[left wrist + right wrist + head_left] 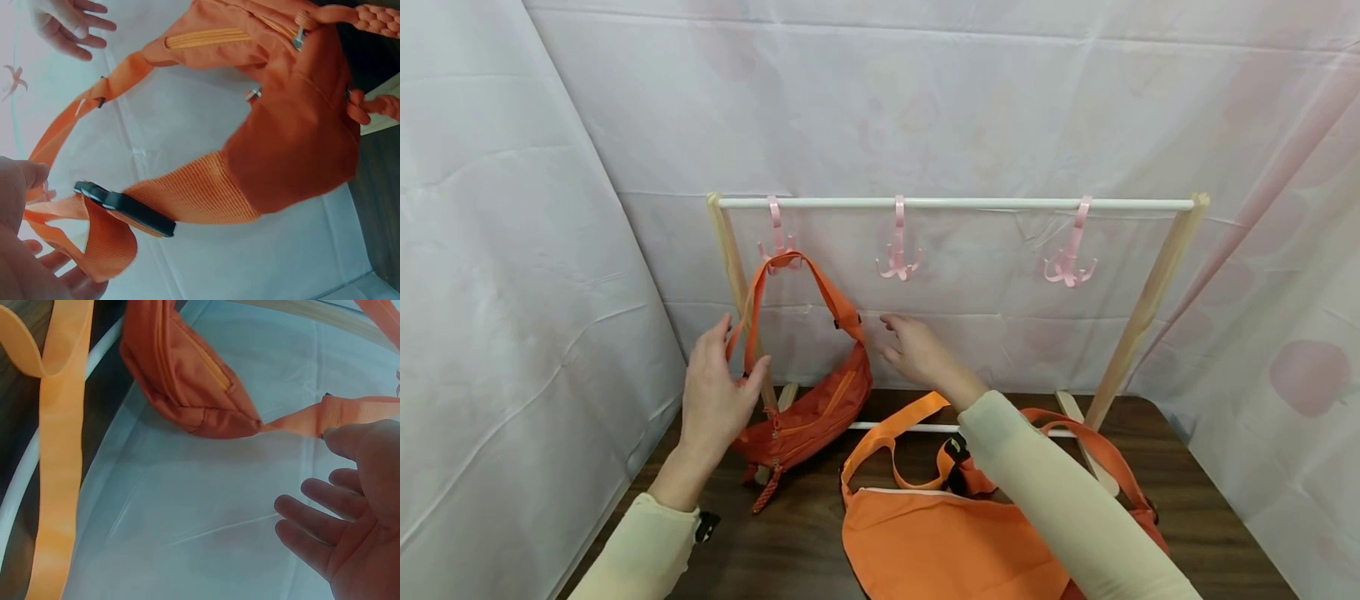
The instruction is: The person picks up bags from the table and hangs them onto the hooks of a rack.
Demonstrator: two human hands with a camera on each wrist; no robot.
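Observation:
A dark orange waist bag (pixel 820 417) hangs by its strap (pixel 831 292) from the left pink hook (pixel 775 225), tilted with its right end higher. My left hand (pixel 718 392) is at the bag's left side, thumb and fingers spread around the strap without visibly pinching it. Near that hand, the left wrist view shows a black buckle (pixel 125 206) on the strap. To the right of the bag is my right hand (pixel 921 350), its fingers loosely extended and holding nothing. In the right wrist view, its thumb appears close to the strap (pixel 356 412); contact is unclear.
A brighter orange bag (pixel 947 542) lies on the dark wooden table (pixel 760 558), partly under my right forearm. Beside it is another red-orange strap (pixel 1108 454). Two more pink hooks, one central (pixel 898 250) and one right (pixel 1075 250), hang from the white rail (pixel 985 203).

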